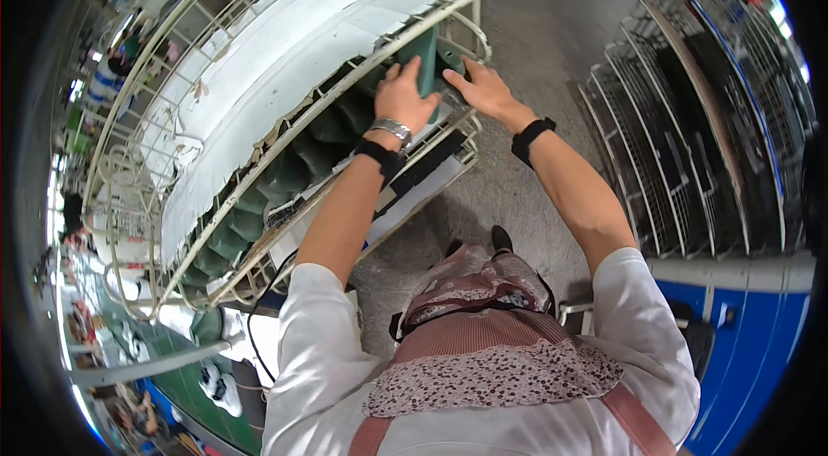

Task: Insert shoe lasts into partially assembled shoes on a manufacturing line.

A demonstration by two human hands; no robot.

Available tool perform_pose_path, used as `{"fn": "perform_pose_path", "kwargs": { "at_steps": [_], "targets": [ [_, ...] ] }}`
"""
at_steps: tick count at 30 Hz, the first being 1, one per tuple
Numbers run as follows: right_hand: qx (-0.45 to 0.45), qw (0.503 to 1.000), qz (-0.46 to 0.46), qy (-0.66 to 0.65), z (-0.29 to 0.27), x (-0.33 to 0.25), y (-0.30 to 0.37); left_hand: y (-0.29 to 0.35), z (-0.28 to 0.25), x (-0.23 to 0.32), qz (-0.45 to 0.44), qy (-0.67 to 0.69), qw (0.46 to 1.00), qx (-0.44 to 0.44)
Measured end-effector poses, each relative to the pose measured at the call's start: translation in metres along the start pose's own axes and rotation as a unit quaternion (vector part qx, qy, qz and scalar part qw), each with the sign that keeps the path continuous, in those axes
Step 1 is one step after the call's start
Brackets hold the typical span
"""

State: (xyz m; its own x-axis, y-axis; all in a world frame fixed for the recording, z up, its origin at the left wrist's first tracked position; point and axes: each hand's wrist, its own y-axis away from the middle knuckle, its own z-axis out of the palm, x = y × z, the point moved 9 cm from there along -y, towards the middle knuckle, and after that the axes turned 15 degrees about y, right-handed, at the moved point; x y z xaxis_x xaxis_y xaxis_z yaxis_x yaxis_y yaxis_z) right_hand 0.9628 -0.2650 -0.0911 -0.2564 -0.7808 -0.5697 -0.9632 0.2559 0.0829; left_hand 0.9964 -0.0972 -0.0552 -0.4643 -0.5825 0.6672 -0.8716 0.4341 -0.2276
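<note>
A white wire cage trolley (259,111), lined with torn white sheeting (259,68), fills the upper left of the frame; a row of dark green moulded parts (285,176) runs along its near side. Just right of centre top, the left hand (404,98) clamps its grip on an upright green part (424,59) at the trolley's corner, fingers wrapped over its edge. The right hand (487,92) presses flat against the same piece, fingers spread rather than closed. The step in hand appears to be seating or lifting this end piece in the row; the next move likely calls for both hands steadying it past the wire rail. Stacked wire racks (690,137) line the right of the frame.
</note>
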Motion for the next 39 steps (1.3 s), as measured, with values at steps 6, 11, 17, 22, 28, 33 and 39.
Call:
{"fn": "perform_pose_path", "kwargs": {
  "at_steps": [6, 11, 17, 22, 28, 33, 39],
  "targets": [
    [0.150, 0.953, -0.205, 0.165, 0.094, 0.027, -0.064, -0.019, 0.055, -0.017, -0.103, 0.047, 0.992, -0.054],
    [0.039, 0.897, -0.439, 0.031, 0.134, 0.054, -0.061, 0.040, 0.101, -0.021, -0.119, 0.119, 0.983, 0.074],
    [0.240, 0.826, -0.462, 0.215, 0.116, 0.044, -0.051, 0.372, 0.207, -0.074, -0.517, 0.142, 0.840, 0.082],
    [0.252, 0.819, -0.482, 0.180, 0.116, 0.029, -0.015, 0.722, 0.277, 0.076, -0.826, 0.140, 0.452, 0.305],
    [-0.340, 0.771, -0.538, 0.020, 0.286, -0.027, 0.213, 0.903, 0.372, 0.335, -0.855, 0.115, 0.146, 0.485],
    [-0.481, 0.570, -0.665, -0.014, 0.298, -0.099, 0.489, 1.004, 0.412, 0.474, -0.841, 0.086, -0.012, 0.533],
    [-0.667, 0.424, -0.610, 0.053, 0.309, -0.072, 0.707, 1.122, 0.446, 0.453, -0.821, 0.137, 0.013, 0.555]
  ]
}}
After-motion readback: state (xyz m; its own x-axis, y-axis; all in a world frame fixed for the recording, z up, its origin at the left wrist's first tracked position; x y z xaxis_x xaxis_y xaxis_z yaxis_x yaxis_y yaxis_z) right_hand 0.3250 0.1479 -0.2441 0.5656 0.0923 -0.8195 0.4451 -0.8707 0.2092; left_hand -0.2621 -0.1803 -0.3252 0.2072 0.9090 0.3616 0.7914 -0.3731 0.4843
